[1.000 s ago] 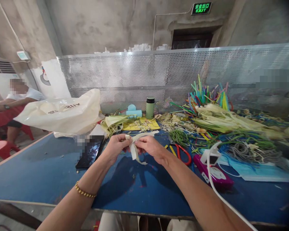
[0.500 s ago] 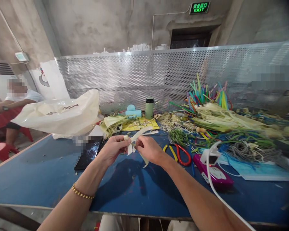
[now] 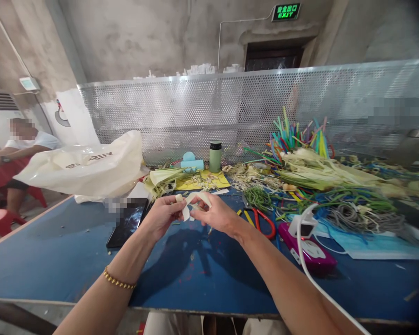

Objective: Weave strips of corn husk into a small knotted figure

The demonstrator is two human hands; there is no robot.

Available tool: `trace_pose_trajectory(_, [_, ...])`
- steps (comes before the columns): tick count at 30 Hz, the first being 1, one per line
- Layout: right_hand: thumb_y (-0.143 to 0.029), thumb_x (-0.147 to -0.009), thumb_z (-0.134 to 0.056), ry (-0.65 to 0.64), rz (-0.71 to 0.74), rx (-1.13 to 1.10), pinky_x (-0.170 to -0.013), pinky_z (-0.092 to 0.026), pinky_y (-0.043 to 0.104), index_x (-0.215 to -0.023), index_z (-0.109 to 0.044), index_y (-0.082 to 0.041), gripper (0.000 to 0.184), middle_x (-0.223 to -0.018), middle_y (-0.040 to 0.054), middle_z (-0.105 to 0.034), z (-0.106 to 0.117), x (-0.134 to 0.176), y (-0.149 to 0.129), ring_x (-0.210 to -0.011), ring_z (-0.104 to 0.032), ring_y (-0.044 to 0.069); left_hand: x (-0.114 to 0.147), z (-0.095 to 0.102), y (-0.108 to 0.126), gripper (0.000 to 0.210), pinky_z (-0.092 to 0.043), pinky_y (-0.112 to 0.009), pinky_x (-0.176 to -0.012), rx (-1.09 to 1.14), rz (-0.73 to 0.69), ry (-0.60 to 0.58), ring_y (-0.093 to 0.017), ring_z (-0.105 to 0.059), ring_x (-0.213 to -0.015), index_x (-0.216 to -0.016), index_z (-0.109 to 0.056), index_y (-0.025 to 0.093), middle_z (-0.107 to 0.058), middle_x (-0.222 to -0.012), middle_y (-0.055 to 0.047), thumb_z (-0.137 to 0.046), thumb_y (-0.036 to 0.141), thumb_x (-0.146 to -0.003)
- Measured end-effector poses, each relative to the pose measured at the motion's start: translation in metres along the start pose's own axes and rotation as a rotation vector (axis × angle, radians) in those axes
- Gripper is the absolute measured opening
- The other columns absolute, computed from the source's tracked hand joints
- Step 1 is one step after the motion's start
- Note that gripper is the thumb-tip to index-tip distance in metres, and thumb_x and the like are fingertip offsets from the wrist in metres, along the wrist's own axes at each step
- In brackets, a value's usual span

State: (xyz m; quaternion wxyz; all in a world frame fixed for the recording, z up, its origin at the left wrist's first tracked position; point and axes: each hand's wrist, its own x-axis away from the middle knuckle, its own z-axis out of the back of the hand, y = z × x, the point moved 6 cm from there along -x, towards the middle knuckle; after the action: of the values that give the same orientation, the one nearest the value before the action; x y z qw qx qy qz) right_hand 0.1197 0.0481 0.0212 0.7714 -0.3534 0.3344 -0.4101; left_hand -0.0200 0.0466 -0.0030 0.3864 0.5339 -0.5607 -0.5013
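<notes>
A blue surface (image 3: 63, 265) is bearing a white bag (image 3: 85, 167) by its left edge, a yellow sheet (image 3: 220, 179) toward its far edge, a purple device (image 3: 310, 257) nearer the front.

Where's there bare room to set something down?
Left of the black tablet, in front of the plastic bag, the blue tabletop is bare but for specks; another patch lies between the forearms, below the left hand and right hand. It's crowded at right: corn husks, grey cords, face mask, purple device.

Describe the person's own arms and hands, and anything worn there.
The left hand and right hand are ungloved. No sleeve shows on the left forearm or right forearm. A bracelet of round, gold-coloured beads circles the left one near the wrist; nothing worn shows on the right.
</notes>
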Motion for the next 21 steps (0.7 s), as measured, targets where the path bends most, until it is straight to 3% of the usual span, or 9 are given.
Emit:
trace_pose_trajectory(4, [-0.015,-0.081,-0.057,0.212,0.199,0.381,-0.067,-0.041,0.026,-0.087,-0.058,-0.017,0.006,-0.082,0.0053,-0.064,0.007,-0.001,-0.008,-0.073,-0.057,0.016,0.001,-0.001,0.001,0.025,-0.033,-0.023,-0.05,0.008,0.009,-0.006,-0.008,-0.046,-0.046,-0.064,-0.064,0.012,-0.056,-0.052,0.0,-0.079,0.032,-0.065])
trace_pose_trajectory(5, [-0.018,-0.083,-0.055,0.25,0.22,0.422,-0.068,-0.041,0.027,-0.084,-0.058,-0.017,0.003,-0.083,0.0071,-0.065,0.009,-0.001,-0.009,-0.075,-0.057,0.017,0.001,-0.002,0.001,0.025,-0.033,-0.023,-0.05,0.006,0.008,-0.008,-0.008,-0.047,-0.047,-0.063,-0.064,0.012,-0.056,-0.052,0.0,-0.079,0.031,-0.065])
trace_pose_trajectory(7, [-0.025,-0.087,-0.054,0.258,0.186,0.415,-0.066,-0.04,0.027,-0.076,-0.059,-0.017,0.014,-0.079,0.0082,-0.065,0.01,-0.002,-0.009,-0.071,-0.058,0.017,0.001,-0.002,0.001,0.025,-0.034,-0.024,-0.051,-0.002,0.004,-0.01,-0.008,-0.048,-0.047,-0.064,-0.063,0.012,-0.056,-0.052,0.0,-0.079,0.031,-0.066])
trace_pose_trajectory(12, [-0.021,-0.082,-0.052,0.053,-0.099,0.076,-0.05,-0.04,0.024,-0.057,-0.056,-0.017,0.025,-0.057,0.003,-0.06,0.001,-0.003,0.004,-0.049,-0.056,0.013,0.0,0.0,-0.001,0.025,-0.033,-0.023,-0.049,-0.075,0.006,0.017,-0.009,-0.046,-0.045,-0.066,-0.063,0.013,-0.057,-0.052,0.0,-0.076,0.034,-0.067])
trace_pose_trajectory(16, [-0.017,-0.078,-0.051,-0.045,-0.156,-0.079,-0.046,-0.042,0.021,-0.054,-0.057,-0.015,0.025,-0.055,0.0024,-0.062,-0.008,0.001,0.009,-0.044,-0.056,0.011,-0.001,0.004,0.002,0.027,-0.033,-0.024,-0.049,-0.268,-0.064,0.105,-0.01,-0.046,-0.046,-0.063,-0.061,0.014,-0.056,-0.049,0.0,-0.073,0.037,-0.067])
trace_pose_trajectory(21, [-0.018,-0.085,-0.05,-0.177,-0.087,-0.183,-0.044,-0.045,0.019,-0.088,-0.059,-0.015,0.011,-0.059,0.001,-0.066,-0.013,0.004,0.008,-0.043,-0.061,0.011,-0.001,0.007,0.009,0.026,-0.033,-0.023,-0.05,-0.405,-0.183,0.179,-0.01,-0.044,-0.051,-0.061,-0.062,0.014,-0.054,-0.053,0.001,-0.071,0.037,-0.068])
